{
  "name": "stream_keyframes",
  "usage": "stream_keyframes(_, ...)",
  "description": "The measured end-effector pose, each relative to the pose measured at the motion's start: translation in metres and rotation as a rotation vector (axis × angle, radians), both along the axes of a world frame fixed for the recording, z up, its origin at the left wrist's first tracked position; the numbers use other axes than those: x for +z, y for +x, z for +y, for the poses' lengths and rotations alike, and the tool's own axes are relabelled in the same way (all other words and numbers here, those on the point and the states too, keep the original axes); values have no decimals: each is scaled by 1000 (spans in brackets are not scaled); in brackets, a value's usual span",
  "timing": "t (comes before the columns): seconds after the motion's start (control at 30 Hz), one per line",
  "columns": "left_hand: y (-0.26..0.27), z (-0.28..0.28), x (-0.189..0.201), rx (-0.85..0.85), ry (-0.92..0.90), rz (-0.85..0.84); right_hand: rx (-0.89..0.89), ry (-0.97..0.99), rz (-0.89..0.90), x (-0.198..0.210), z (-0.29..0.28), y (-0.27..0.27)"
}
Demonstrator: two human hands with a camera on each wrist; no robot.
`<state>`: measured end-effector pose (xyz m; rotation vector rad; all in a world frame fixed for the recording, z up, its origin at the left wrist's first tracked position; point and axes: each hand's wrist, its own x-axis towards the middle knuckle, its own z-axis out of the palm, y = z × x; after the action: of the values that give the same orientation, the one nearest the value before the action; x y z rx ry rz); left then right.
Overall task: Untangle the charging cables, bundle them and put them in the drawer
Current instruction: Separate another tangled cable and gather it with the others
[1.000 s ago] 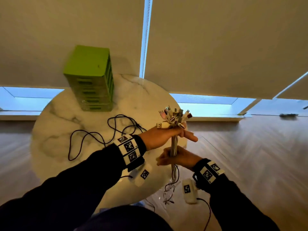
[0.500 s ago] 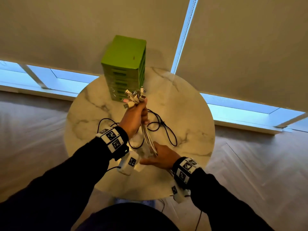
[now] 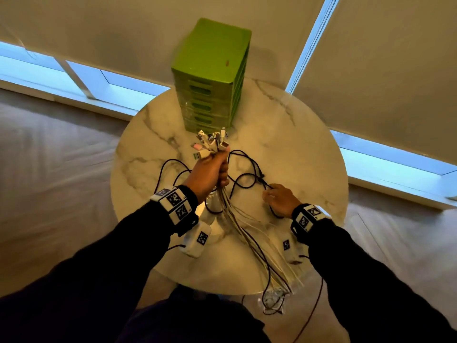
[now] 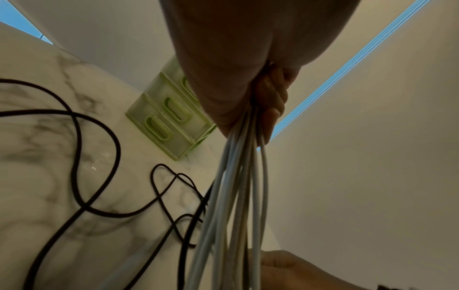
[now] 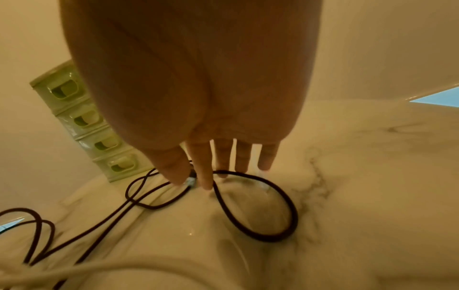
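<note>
My left hand [image 3: 220, 172] grips a bundle of white charging cables [image 3: 249, 233] just below their plugs [image 3: 210, 142], which stick up in front of the green drawer unit [image 3: 212, 58]. The loose ends trail across the marble table [image 3: 296, 144] and hang over its near edge. In the left wrist view my left hand [image 4: 248, 98] is curled round the white cables [image 4: 238, 176]. A black cable [image 3: 249, 157] lies looped on the table. My right hand [image 3: 269, 193] reaches down to it. In the right wrist view, right hand [image 5: 192, 179] has straight fingers, thumb and forefinger either side of the black cable's [image 5: 295, 215] plug.
The drawer unit [image 4: 168, 117] stands at the back of the round table with its drawers closed [image 5: 114, 149]. Roller blinds and low windows lie behind it. Wooden floor surrounds the table. More black cable loops [image 4: 99, 137] lie left of the bundle.
My right hand has let go of the white bundle and moved right, down to the black cable. My left hand still holds the bundle, now lower with its tails laid across the table.
</note>
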<state>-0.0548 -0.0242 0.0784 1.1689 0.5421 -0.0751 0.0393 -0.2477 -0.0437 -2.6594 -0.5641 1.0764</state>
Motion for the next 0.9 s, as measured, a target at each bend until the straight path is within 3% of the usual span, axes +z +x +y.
stream_keyframes(0.2,0,2,-7,-6,0,25,-206,331,-196,1,-13,9)
stream_keyframes(0.37,5,-2,-7,-3,-53,10,-645,793,-197,66,-6,27)
stream_keyframes(0.43,7,-6,-7,-5,-56,0,-729,1000,-174,105,5,25)
stream_keyframes(0.6,6,-16,7,-16,-119,-77,-554,1185,-143,164,49,-25)
stream_keyframes(0.8,-2,-22,20,-79,-168,-124,-404,1058,-165,156,78,-72)
stream_keyframes(0.9,-10,-18,18,-125,19,-76,-394,986,-219,149,82,-78)
